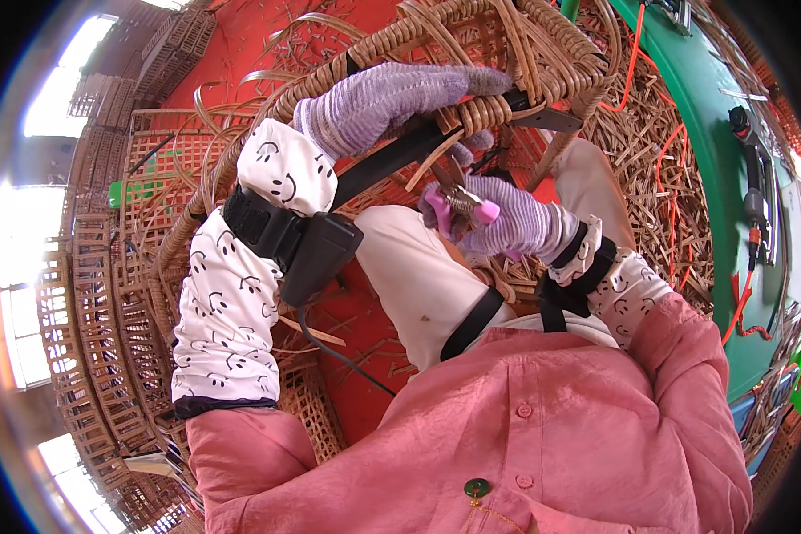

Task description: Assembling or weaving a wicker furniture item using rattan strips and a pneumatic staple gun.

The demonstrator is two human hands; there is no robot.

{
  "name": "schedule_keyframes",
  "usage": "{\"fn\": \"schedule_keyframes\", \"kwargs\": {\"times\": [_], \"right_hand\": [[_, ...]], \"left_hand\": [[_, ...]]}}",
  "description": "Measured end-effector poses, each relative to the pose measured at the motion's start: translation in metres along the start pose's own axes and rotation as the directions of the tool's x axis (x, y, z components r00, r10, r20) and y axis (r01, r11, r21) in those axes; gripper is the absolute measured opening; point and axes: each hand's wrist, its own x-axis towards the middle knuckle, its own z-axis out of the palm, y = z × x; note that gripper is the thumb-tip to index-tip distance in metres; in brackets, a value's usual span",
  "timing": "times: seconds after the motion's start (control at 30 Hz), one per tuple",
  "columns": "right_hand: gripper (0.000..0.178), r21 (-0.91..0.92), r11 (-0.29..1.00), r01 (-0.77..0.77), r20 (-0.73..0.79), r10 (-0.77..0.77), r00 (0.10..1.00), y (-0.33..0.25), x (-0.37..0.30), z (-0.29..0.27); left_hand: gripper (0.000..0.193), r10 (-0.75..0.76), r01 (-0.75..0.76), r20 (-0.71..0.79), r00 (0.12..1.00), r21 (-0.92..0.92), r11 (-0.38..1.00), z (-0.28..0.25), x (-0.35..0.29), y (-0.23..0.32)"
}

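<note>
A large woven wicker basket (303,93) with a thickly wrapped rim is tilted in front of my knees. My left hand (396,102), in a purple striped knit glove, grips its rim, index finger stretched along the top and thumb below. Nearer my body, my right hand (512,218), gloved alike, is closed round pink-handled cutters (461,203) with a spring between the handles. Their jaws point up toward the rim and are partly hidden. A loose strip end (434,160) hangs between the hands. Beyond my left fingertips juts a flat dark metal piece (550,119).
Cane offcuts (632,165) cover the floor at right, beside a green table (752,294) carrying a corded tool (755,191). Stacked wicker baskets (89,329) stand at left. A black box (320,258) on my left forearm trails a cable (338,351). Red flooring (351,396) shows below.
</note>
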Motion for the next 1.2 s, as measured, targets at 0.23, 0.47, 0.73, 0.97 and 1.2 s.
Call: {"fn": "schedule_keyframes", "kwargs": {"times": [0.23, 0.47, 0.73, 0.97, 1.2], "right_hand": [[0.047, 0.082, 0.992, 0.091, 0.155, -0.103, 0.982, -0.018, 0.002, 0.007], [0.029, -0.07, 0.992, -0.102, 0.026, 0.104, 0.994, -0.026, -0.005, 0.014], [0.028, -0.875, 0.467, -0.127, -0.266, -0.245, 0.932, -0.085, -0.088, 0.028], [0.047, -0.515, -0.049, -0.856, -0.591, -0.702, 0.396, -0.17, -0.27, -0.025], [0.039, 0.035, -0.052, -0.998, -0.726, -0.688, 0.011, -0.179, -0.425, -0.079]], "left_hand": [[0.052, 0.054, -0.048, 0.041, 0.998, -0.128, 0.991, -0.001, 0.005, -0.003], [0.049, 0.061, -0.067, -0.033, 0.998, -0.196, 0.978, 0.004, 0.004, 0.001], [0.04, 0.25, -0.163, -0.232, 0.94, 0.338, 0.927, 0.022, -0.003, 0.002], [0.049, 0.469, 0.031, -0.36, 0.806, 0.818, 0.575, 0.052, -0.001, 0.021], [0.051, 0.411, 0.068, -0.437, 0.8, 0.747, 0.662, 0.044, 0.006, 0.013]]}}
